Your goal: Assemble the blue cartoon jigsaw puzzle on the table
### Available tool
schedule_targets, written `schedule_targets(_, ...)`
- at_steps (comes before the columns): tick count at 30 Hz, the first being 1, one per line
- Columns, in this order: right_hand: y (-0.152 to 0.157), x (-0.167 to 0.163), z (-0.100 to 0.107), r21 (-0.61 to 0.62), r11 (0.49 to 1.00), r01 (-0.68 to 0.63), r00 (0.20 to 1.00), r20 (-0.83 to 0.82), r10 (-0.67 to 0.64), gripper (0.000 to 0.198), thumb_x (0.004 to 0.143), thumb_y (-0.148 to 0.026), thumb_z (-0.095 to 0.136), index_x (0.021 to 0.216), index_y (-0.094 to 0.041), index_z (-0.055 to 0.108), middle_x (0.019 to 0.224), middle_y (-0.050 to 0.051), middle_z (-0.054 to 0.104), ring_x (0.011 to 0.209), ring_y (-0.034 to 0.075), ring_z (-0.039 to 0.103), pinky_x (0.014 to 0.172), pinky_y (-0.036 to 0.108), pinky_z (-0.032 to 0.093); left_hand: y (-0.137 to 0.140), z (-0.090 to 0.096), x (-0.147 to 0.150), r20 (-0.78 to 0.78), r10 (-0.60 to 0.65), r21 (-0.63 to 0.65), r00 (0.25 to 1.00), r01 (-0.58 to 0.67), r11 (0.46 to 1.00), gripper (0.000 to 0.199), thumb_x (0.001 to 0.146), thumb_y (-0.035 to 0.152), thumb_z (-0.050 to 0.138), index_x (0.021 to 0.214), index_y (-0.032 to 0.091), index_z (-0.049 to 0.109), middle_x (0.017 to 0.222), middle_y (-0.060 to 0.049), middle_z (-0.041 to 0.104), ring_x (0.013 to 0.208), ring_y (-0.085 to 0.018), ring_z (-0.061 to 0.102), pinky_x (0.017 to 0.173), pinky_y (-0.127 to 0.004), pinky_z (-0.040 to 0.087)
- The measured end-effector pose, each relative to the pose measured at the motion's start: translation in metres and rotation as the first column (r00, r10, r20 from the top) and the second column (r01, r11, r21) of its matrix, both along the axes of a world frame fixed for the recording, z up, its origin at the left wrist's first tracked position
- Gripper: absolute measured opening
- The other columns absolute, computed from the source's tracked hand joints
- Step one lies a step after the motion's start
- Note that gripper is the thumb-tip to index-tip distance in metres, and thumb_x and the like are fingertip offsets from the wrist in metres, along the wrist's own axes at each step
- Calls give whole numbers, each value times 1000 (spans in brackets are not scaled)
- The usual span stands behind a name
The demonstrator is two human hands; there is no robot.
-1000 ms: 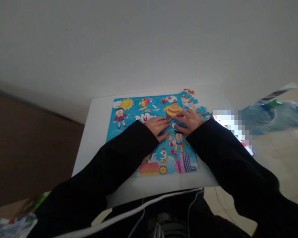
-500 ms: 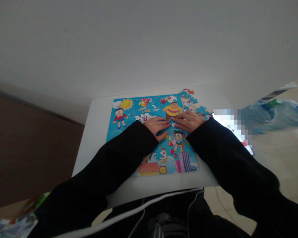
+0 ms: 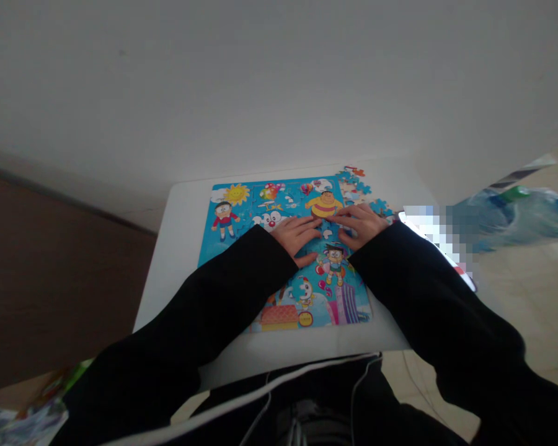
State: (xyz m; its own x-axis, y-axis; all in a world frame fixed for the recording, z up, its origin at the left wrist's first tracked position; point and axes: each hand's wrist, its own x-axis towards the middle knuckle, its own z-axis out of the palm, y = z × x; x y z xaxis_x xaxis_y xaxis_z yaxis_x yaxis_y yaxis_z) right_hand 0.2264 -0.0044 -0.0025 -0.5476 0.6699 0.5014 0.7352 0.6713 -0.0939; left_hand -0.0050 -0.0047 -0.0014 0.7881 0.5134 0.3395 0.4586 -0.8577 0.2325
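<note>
A blue cartoon jigsaw puzzle lies flat on a small white table. My left hand rests on its middle, fingers stretched out and thumb apart, the fingertips just below the figure in the yellow striped shirt. From the right, my right hand reaches to the same spot, its fingers extended onto the puzzle and its thumb spread lower down. The fingertips of both hands almost meet there. No loose piece shows in either hand. My left forearm covers the puzzle's lower left part.
Loose puzzle pieces lie in a heap along the puzzle's upper right edge. A lit phone, partly blurred out, sits at the table's right side. A white cable crosses in front of my body. A wall stands behind.
My right hand has shifted slightly up, its fingers more bent and its thumb now showing apart. My left fingertips have moved slightly up, and the left thumb reaches further right.
</note>
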Motion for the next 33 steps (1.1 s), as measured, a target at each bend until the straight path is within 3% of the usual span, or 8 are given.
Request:
schedule_targets(8, -1, -5, 0, -74, 996, 39, 999, 31, -37, 28, 80, -28, 51, 103, -24, 65, 96, 6, 63, 83, 19, 54, 70, 36, 49, 0, -6, 0, -22, 24, -3, 999, -24, 1000, 46, 77, 38, 52, 118, 17, 51, 128, -11, 51, 120, -28, 44, 95, -53, 37)
schedule_targets(21, -5, -13, 1, -33, 999, 23, 999, 35, -22, 27, 79, -20, 48, 100, -20, 65, 93, 6, 64, 80, 18, 53, 69, 31, 48, -2, -3, 1, -113, 50, 1, 992, -50, 999, 49, 78, 41, 50, 122, 18, 49, 130, -11, 49, 122, -30, 41, 98, -54, 33)
schedule_targets(27, -5, -12, -3, 2, 1000, -7, 996, 94, 7, 30, 80, -19, 47, 105, -21, 64, 89, 5, 64, 76, 17, 51, 66, 29, 47, -4, 7, 3, -195, 46, -72, 980, -61, 995, 50, 80, 43, 50, 123, 17, 47, 137, -10, 40, 129, -30, 31, 102, -55, 26)
schedule_targets(33, -6, -15, -5, -7, 998, 66, 995, -81, -66, 25, 82, -28, 49, 92, -19, 70, 78, 6, 65, 69, 15, 55, 64, 29, 47, -4, 10, 3, -205, 42, -108, 978, -66, 992, 50, 80, 44, 51, 123, 17, 47, 138, -9, 39, 130, -29, 29, 104, -55, 24)
